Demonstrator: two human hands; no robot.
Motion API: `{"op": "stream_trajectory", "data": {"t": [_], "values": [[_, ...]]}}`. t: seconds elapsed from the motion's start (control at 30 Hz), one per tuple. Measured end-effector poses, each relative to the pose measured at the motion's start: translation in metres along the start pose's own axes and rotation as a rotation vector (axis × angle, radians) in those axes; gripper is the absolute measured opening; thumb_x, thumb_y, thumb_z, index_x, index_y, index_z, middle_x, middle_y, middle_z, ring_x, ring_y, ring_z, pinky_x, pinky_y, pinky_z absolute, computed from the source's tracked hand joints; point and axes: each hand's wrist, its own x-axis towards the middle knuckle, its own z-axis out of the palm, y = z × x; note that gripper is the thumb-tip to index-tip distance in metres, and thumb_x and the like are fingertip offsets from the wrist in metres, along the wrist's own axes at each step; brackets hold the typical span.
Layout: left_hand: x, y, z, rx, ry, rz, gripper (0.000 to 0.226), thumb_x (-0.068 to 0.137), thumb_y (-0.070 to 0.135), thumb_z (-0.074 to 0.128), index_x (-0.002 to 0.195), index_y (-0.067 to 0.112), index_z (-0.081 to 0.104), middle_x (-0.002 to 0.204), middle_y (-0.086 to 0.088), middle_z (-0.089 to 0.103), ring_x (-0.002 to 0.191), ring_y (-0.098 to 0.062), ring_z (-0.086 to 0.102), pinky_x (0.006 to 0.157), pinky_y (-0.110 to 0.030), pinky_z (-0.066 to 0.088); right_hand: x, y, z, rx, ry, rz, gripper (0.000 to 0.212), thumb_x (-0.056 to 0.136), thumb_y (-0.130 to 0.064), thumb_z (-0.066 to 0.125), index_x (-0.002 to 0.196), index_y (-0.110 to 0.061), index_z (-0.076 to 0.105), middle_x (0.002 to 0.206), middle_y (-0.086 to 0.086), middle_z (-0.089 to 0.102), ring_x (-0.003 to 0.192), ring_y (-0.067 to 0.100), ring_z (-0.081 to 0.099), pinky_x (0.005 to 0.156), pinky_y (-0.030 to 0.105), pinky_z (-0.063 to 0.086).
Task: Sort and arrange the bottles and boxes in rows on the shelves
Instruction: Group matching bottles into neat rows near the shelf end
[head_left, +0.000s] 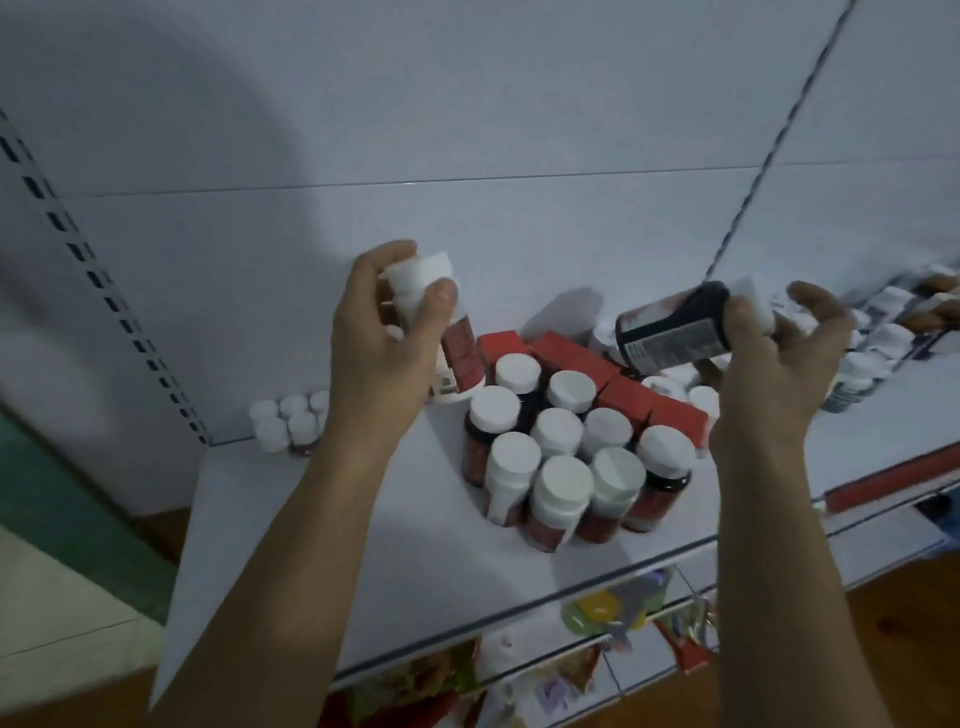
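Two bare forearms reach up from the bottom edge toward a white shelf (311, 545). Below its front lip, blurred colourful packets (597, 613) lie on a lower shelf.

In the middle of the white shelf stands a tight cluster of bottles (561, 452) with white caps and red labels, upright and touching one another.

Just left of the cluster, the left hand (384, 332) grips a red-labelled bottle (460, 353) near its top. The thumb presses the white cap and the fingers curl round behind. The bottle leans slightly; whether its base touches the shelf cannot be told.

To the right, the right hand (774, 364) holds a dark bottle (670, 327) lying sideways in the air, white cap pointing right. The thumb crosses its neck and the fingers wrap loosely behind it.

Behind the cluster, red boxes (628, 395) run in a slanted row. Small white-capped bottles (288, 421) sit together at the far left corner. More bottles (872, 358), blurred, crowd the shelf at the far right. A plain white back panel (467, 104) rises behind everything.
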Motion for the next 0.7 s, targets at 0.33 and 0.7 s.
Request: {"op": "stream_trajectory", "data": {"t": [0.33, 0.7], "values": [[-0.092, 0.052, 0.225, -0.167, -0.323, -0.094, 0.030, 0.083, 0.037, 0.064, 0.113, 0.029, 0.065, 0.102, 0.006, 0.071, 0.092, -0.009, 0.068, 0.077, -0.026, 0.051, 0.126, -0.003, -0.217, -0.101, 0.130, -0.002, 0.044, 0.096, -0.026, 0.067, 0.132, -0.028, 0.041, 0.119, -0.002, 0.055, 0.100, 0.012, 0.068, 0.084, 0.040, 0.062], [-0.155, 0.090, 0.517, -0.444, -0.627, -0.379, 0.034, 0.079, 0.034, 0.055, 0.106, 0.019, 0.068, 0.092, -0.009, 0.069, 0.077, -0.024, 0.064, 0.071, -0.041, 0.055, 0.228, -0.005, -0.453, -0.179, 0.589, -0.038, 0.041, 0.094, -0.031, 0.071, 0.125, -0.029, 0.044, 0.120, -0.003, 0.056, 0.101, 0.010, 0.067, 0.082, 0.043, 0.063]]}}
